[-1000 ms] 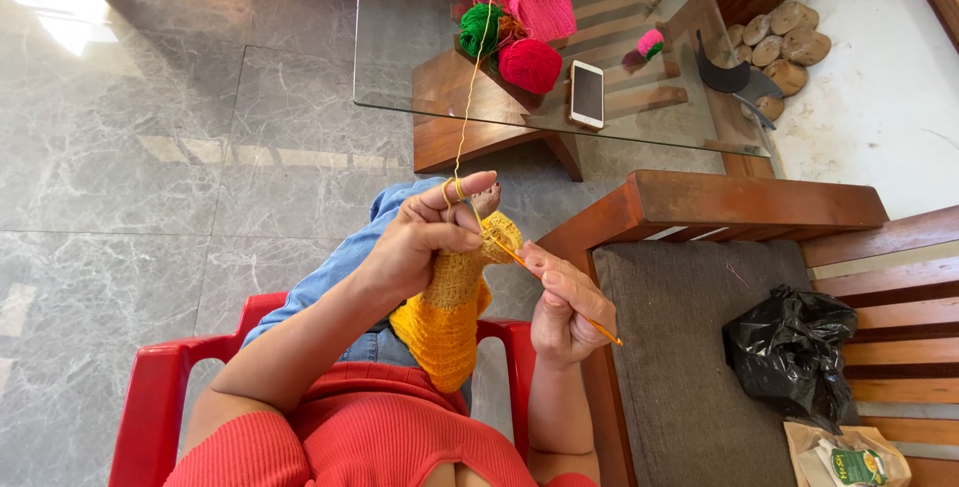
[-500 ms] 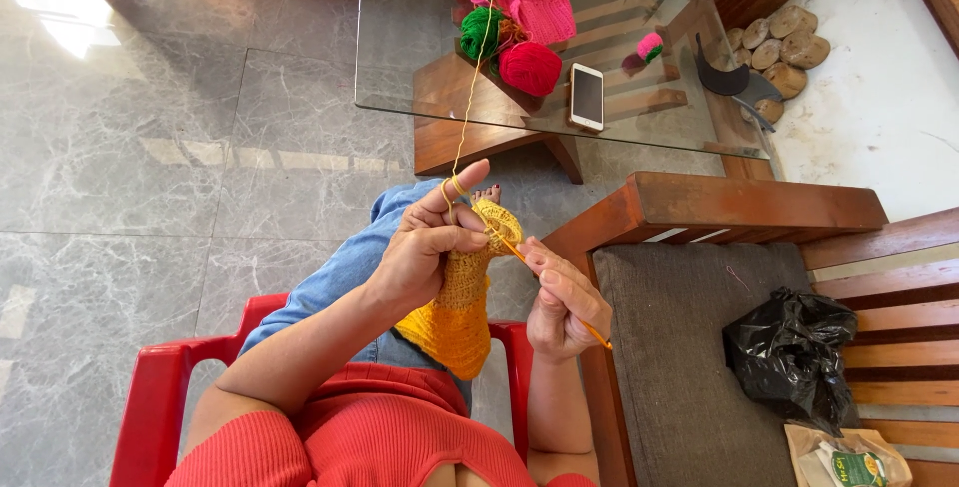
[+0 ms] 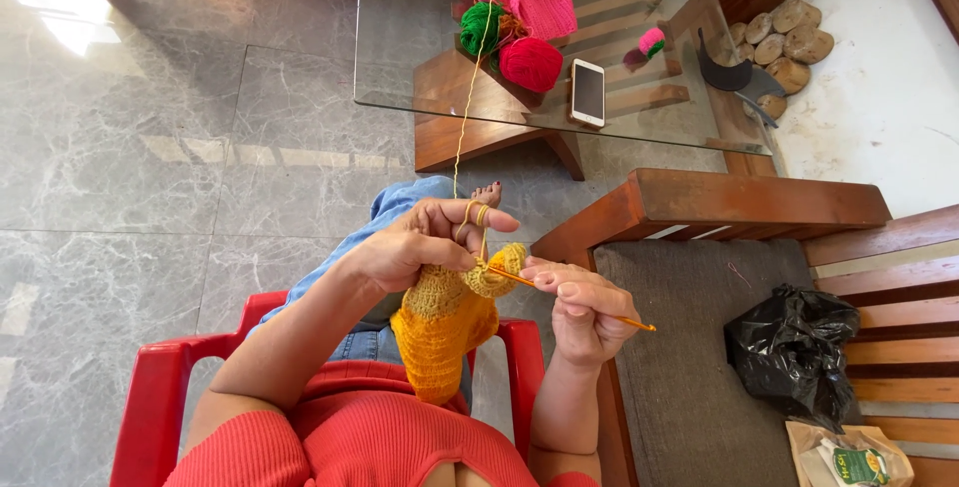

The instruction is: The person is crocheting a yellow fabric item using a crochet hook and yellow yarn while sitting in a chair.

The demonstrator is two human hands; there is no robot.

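Yellow crochet piece [image 3: 443, 332] pinched in our left hand [image 3: 420, 244], right hand [image 3: 584, 312] gripping the hook [image 3: 569, 297], we should keep the yarn [image 3: 465, 117] taut.

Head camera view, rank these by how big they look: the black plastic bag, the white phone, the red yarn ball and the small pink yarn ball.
1. black plastic bag, though it lies nearer the camera
2. red yarn ball
3. white phone, close to the red ball
4. small pink yarn ball
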